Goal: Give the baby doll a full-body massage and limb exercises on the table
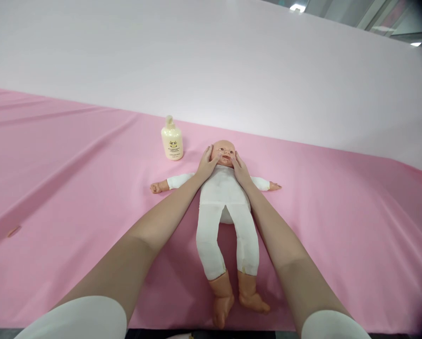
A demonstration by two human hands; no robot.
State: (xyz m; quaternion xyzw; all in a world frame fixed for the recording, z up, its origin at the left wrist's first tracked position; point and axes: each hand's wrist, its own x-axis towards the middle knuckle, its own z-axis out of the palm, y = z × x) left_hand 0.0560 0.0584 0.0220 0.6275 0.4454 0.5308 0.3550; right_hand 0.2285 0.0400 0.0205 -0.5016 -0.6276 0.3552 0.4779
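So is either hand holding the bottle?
No, both the left hand and right hand cup the doll's head; the bottle stands apart.

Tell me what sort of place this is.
Probably a baby-care practice or demonstration station, not a home nursery. A baby doll in a white suit lies face up on a pink sheet, both hands, left hand and right hand, on its head. A cream lotion bottle stands nearby; office-style ceiling lights show.
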